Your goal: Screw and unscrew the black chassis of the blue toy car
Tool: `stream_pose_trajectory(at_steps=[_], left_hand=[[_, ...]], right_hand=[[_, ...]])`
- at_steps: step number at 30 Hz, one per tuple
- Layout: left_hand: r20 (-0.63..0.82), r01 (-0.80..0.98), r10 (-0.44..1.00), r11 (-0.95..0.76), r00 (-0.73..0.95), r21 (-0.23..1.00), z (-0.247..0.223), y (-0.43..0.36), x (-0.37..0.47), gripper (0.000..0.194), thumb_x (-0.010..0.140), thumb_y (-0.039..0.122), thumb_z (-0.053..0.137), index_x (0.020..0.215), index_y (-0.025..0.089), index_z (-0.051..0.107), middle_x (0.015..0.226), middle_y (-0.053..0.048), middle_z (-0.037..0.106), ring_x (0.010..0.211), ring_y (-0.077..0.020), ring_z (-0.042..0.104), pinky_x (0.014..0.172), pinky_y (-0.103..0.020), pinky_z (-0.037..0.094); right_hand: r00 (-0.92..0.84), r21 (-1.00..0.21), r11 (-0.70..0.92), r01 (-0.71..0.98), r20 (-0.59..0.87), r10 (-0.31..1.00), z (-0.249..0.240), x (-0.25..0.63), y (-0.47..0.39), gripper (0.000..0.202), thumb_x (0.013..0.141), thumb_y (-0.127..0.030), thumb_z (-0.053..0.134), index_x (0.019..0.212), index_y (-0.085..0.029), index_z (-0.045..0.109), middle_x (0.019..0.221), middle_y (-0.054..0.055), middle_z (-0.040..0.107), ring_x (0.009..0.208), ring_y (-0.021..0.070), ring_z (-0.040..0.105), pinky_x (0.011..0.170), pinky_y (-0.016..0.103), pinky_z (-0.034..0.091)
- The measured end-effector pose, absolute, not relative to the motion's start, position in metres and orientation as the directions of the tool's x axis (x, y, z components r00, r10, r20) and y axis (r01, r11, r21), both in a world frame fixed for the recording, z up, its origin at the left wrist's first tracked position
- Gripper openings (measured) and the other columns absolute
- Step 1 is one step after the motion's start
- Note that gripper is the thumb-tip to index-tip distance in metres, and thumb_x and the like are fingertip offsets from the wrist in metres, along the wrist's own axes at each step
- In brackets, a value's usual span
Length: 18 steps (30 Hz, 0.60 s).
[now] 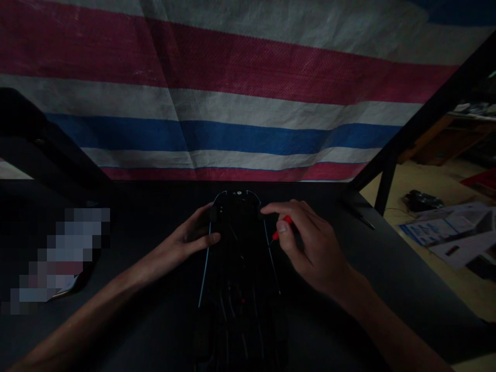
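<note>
A toy car point(242, 248) lies in the middle of the dark table, black underside up, with thin light-blue edges along its sides. My left hand point(196, 235) grips its far left side, thumb over the underside and fingers by the wheel. A small red-handled screwdriver point(285, 221) is held in my right hand point(310, 240), its thin shaft pointing down beside the car's right edge. My right forefinger reaches to the far right wheel and seems to touch it. Dim light hides most detail of the underside.
A black tool with a metal shaft point(362, 217) lies at the table's right. A blurred-out object point(64, 263) is on the left. Striped sheeting point(248, 72) hangs behind, between dark frame bars point(387, 155). Papers and cardboard point(453, 232) lie on the floor at right.
</note>
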<state>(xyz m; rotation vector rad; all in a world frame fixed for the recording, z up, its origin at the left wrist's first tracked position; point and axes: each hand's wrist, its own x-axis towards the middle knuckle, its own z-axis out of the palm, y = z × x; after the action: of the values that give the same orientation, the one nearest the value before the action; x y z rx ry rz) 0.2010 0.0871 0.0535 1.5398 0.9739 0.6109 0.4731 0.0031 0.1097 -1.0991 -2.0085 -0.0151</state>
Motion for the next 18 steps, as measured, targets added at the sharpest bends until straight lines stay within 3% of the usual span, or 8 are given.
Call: stream_pose_trajectory(at_steps=[6, 13, 18], left_hand=[[-0.140, 0.239, 0.845, 0.015, 0.515, 0.971, 0.0537, 0.0870, 0.2022, 0.091, 0.090, 0.060, 0.081, 0.168, 0.035, 0.040, 0.179, -0.002, 0.037, 0.166, -0.0381, 0.026, 0.134, -0.050, 0.031], [-0.113, 0.227, 0.841, -0.012, 0.529, 0.974, 0.0499, 0.0876, 0.2012, 0.086, 0.094, 0.056, 0.078, 0.168, 0.036, 0.040, 0.178, -0.003, 0.038, 0.164, -0.0368, 0.033, 0.134, -0.053, 0.029], [-0.084, 0.212, 0.840, -0.039, 0.537, 0.976, 0.0487, 0.0888, 0.1999, 0.083, 0.094, 0.055, 0.079, 0.167, 0.038, 0.044, 0.177, -0.003, 0.041, 0.163, -0.0398, 0.032, 0.134, -0.057, 0.028]], right_hand=[[-0.144, -0.390, 0.515, 0.763, 0.674, 0.724, 0.1086, 0.4644, 0.0003, 0.014, 0.109, -0.016, 0.055, 0.108, -0.024, 0.066, 0.092, 0.000, 0.078, 0.077, 0.0161, 0.071, 0.074, 0.033, 0.049], [-0.163, -0.410, 0.556, 0.723, 0.681, 0.714, 0.1029, 0.4665, -0.0008, 0.024, 0.109, -0.017, 0.046, 0.125, -0.021, 0.063, 0.107, 0.006, 0.077, 0.093, 0.0196, 0.072, 0.083, 0.036, 0.052], [-0.124, -0.384, 0.515, 0.766, 0.699, 0.705, 0.1012, 0.4667, 0.0011, 0.016, 0.106, -0.015, 0.059, 0.118, -0.024, 0.065, 0.092, 0.000, 0.074, 0.072, 0.0151, 0.065, 0.074, 0.033, 0.050]])
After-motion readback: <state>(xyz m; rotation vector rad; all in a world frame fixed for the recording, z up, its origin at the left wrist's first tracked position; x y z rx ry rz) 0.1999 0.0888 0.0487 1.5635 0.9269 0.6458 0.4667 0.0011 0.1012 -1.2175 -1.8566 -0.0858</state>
